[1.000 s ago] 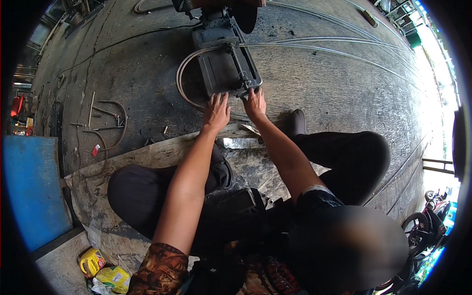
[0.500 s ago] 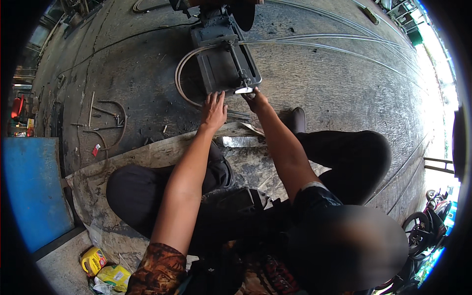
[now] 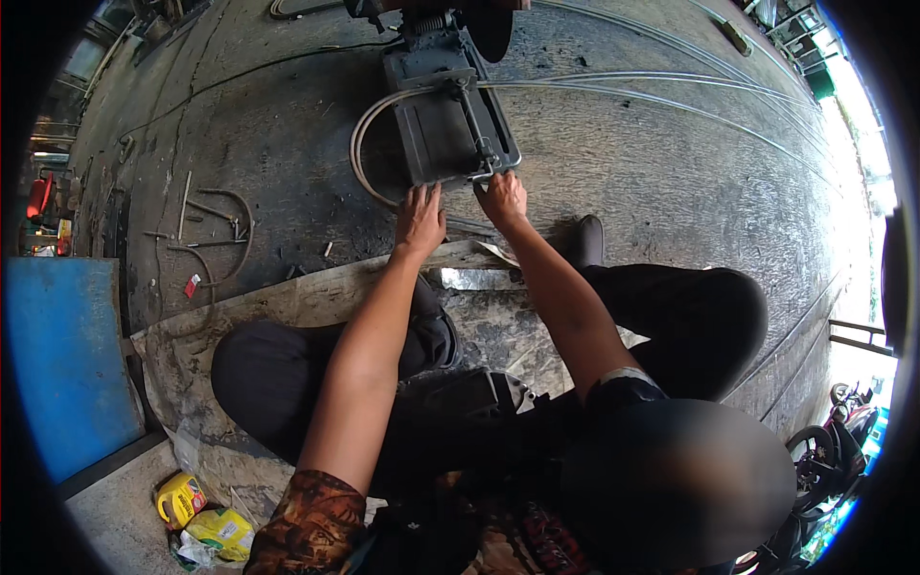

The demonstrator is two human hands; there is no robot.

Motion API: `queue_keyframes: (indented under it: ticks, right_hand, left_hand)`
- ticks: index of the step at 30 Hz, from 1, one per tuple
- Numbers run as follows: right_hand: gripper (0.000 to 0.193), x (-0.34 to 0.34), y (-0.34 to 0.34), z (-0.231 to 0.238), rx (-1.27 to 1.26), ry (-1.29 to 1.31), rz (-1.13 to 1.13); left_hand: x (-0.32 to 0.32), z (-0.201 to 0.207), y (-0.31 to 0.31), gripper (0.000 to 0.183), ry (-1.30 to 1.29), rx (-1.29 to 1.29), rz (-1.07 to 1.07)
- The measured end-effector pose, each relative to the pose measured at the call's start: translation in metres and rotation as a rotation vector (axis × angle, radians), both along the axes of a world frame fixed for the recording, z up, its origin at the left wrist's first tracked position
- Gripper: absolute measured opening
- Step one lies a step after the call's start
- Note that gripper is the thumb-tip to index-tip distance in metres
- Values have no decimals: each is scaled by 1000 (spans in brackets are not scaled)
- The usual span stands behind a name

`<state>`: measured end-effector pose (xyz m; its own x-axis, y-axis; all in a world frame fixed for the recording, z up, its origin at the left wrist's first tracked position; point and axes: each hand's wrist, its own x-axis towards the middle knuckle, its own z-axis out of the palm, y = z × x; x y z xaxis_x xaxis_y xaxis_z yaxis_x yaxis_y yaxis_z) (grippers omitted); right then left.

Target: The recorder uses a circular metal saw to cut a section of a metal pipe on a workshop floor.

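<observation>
A dark metal cut-off saw stands in front of me, its flat base [image 3: 431, 144] toward my hands and its cutting disc [image 3: 487, 36] at the far end. Along the base's right side runs a vise screw [image 3: 471, 120], ending in a crank handle [image 3: 481, 177]. My right hand [image 3: 505, 199] is closed around that handle, its fingertips partly hidden. At the base's near edge rests my left hand [image 3: 420, 220], fingers stretched out, holding nothing. Thin metal rods [image 3: 652, 79] pass through the vise from the right and curve round the base's left side as a bent loop [image 3: 356, 144].
Bent metal pieces [image 3: 247, 225] lie on the floor to the left, near a blue panel [image 3: 62, 364]. A silvery block [image 3: 479, 279] sits between my legs. Yellow containers [image 3: 180, 500] are at lower left; a motorcycle [image 3: 815, 450] stands at lower right.
My right hand has turned over at the crank handle, its back now facing up, and the handle's bright part is less exposed. My left hand stays at the base edge. The view has shifted slightly.
</observation>
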<state>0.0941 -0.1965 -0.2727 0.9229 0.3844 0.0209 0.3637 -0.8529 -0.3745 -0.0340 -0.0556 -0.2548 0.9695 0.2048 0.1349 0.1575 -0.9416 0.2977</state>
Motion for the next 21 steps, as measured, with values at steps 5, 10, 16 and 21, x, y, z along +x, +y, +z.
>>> queue_keyframes:
  ticks: [5,10,16,21]
  right_hand:
    - [36,3,7,-10,94,-21,-44]
    - [38,34,-6,-46,455,159,-161]
    - [44,23,-10,-56,1346,1157,-399]
    - [50,33,-12,-86,1285,940,-496]
  left_hand:
    - [-7,-18,11,54,131,-38,87]
    - [-7,-38,27,47,316,28,31]
    - [-6,-34,55,48,486,239,-39]
    - [15,-29,74,41,512,260,-127]
